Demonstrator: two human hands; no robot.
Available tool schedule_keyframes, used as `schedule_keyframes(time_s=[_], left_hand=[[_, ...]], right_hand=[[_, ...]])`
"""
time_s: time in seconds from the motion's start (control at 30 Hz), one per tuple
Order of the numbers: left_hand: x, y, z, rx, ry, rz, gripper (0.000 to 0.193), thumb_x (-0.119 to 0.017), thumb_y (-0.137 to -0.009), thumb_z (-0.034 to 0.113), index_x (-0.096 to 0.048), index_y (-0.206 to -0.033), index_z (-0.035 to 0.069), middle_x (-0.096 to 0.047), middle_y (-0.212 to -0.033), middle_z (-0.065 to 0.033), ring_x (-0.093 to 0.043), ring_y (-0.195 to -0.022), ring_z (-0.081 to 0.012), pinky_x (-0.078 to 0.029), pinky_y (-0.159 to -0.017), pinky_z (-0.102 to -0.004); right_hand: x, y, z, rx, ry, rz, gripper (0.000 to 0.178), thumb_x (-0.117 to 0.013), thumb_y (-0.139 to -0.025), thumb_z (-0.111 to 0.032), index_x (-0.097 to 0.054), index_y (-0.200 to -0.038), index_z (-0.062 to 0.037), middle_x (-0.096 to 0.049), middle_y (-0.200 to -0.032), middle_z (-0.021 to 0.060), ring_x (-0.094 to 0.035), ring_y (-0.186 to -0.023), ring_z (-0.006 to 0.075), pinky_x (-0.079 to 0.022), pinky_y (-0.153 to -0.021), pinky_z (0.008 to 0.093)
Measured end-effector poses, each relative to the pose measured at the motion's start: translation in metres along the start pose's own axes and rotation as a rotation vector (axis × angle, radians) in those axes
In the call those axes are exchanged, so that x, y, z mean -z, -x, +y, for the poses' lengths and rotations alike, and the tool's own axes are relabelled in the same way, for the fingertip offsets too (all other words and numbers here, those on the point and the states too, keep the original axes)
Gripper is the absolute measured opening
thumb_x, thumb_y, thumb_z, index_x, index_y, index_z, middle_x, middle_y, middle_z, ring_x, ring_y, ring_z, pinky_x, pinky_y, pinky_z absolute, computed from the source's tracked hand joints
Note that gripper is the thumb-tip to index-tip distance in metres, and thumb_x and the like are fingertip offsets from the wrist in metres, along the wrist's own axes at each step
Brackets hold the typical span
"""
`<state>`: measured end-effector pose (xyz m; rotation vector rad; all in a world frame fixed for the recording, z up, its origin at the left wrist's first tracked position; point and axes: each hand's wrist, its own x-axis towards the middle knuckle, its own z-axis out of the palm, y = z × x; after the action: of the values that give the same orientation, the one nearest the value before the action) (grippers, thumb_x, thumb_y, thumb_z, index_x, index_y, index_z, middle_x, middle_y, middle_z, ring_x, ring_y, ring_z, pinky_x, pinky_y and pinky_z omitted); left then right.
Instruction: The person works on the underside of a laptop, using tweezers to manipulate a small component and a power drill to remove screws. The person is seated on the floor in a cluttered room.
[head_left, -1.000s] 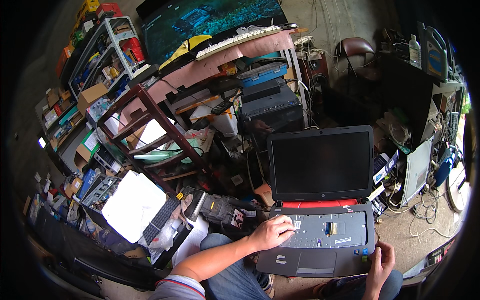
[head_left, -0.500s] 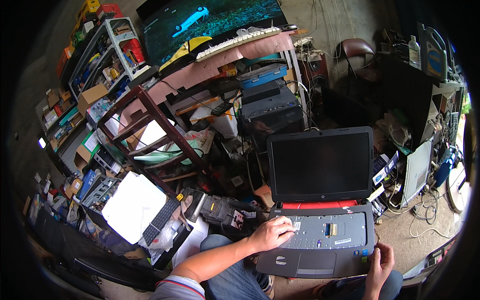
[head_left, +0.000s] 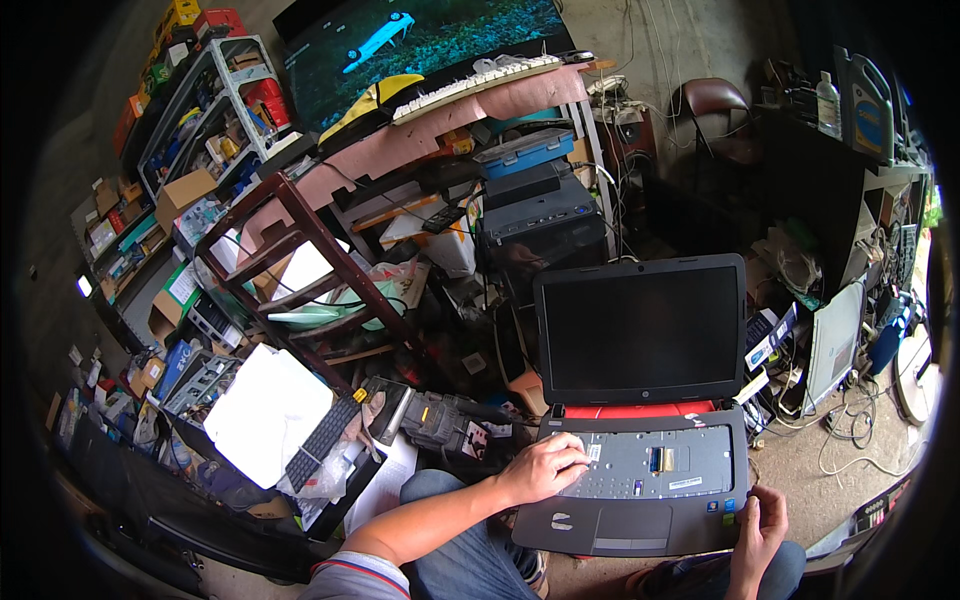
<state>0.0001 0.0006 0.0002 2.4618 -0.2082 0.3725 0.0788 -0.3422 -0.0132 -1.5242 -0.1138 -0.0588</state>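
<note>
An opened laptop (head_left: pixel 640 330) with a dark screen rests in front of me, over my knees. Its keyboard is out, so the grey metal bay (head_left: pixel 610 475) shows, with a small rectangular opening (head_left: pixel 662 459) near its middle. My left hand (head_left: pixel 548 468) lies over the left end of this bay, fingertips pressed together on the metal; whatever may be between them is hidden. At the right front corner, my right hand (head_left: pixel 764 522) has curled fingers and a thumb against the laptop's edge. A loose black keyboard (head_left: pixel 325 443) lies away to the left.
Something red (head_left: pixel 640 409) shows beneath the laptop's hinge. A black computer case (head_left: pixel 545 225) stands behind the screen. To the left are a dark wooden frame (head_left: pixel 335 255) and a white panel (head_left: pixel 265 415). Cables (head_left: pixel 850 420) lie on the floor at right.
</note>
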Motion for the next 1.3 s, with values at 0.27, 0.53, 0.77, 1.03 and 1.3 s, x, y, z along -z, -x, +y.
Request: schedule_keyframes(time_s=[0.27,0.53,0.77,1.03,1.3], left_hand=[[-0.0002,0.0006,-0.0003,-0.003,0.004,0.003,0.015,-0.068,-0.084,0.011,-0.069,-0.096,0.002,-0.061,-0.1,-0.0094,-0.064,-0.086,-0.0263,-0.052,-0.076,-0.0347],[-0.0004,0.0004,-0.0003,-0.011,-0.001,0.012,0.016,-0.068,-0.086,0.012,-0.068,-0.099,0.002,-0.061,-0.099,-0.0094,-0.064,-0.087,-0.0268,-0.052,-0.076,-0.0353],[-0.0006,0.0003,-0.0005,-0.01,-0.006,0.014,0.017,-0.067,-0.086,0.012,-0.067,-0.099,0.003,-0.061,-0.099,-0.0098,-0.063,-0.086,-0.0274,-0.052,-0.076,-0.0359],[-0.0013,0.0009,-0.0029,-0.012,-0.006,0.001,0.017,-0.067,-0.086,0.013,-0.067,-0.099,0.003,-0.061,-0.1,-0.0098,-0.064,-0.087,-0.0274,-0.052,-0.076,-0.0359],[-0.0005,0.0005,-0.0005,-0.001,-0.019,0.0,0.018,-0.067,-0.087,0.014,-0.067,-0.102,0.003,-0.06,-0.1,-0.0094,-0.064,-0.087,-0.0268,-0.052,-0.076,-0.0352]], right_hand=[[-0.0003,-0.0001,0.0,-0.016,-0.001,0.002,0.011,-0.055,-0.096,-0.006,-0.058,-0.103,0.0016,-0.057,-0.087,0.0011,-0.047,-0.07,0.0048,-0.039,-0.061,0.0189],[0.0004,-0.0004,0.0037,-0.01,-0.015,-0.007,0.011,-0.056,-0.096,-0.007,-0.057,-0.103,0.0015,-0.057,-0.086,0.0009,-0.046,-0.069,0.0045,-0.038,-0.061,0.0188],[-0.001,-0.0001,0.0005,-0.017,-0.021,-0.011,0.011,-0.056,-0.096,-0.006,-0.057,-0.103,0.0016,-0.057,-0.086,0.0011,-0.046,-0.068,0.0048,-0.038,-0.06,0.0193],[-0.0016,-0.0001,0.0006,-0.02,-0.015,-0.014,0.011,-0.056,-0.095,-0.005,-0.058,-0.103,0.0012,-0.057,-0.087,0.0011,-0.047,-0.07,0.005,-0.039,-0.061,0.0191],[-0.0003,-0.0007,0.0041,-0.006,-0.023,-0.025,0.01,-0.056,-0.095,-0.006,-0.058,-0.103,0.0007,-0.057,-0.087,0.0005,-0.046,-0.07,0.0047,-0.038,-0.061,0.0187]])
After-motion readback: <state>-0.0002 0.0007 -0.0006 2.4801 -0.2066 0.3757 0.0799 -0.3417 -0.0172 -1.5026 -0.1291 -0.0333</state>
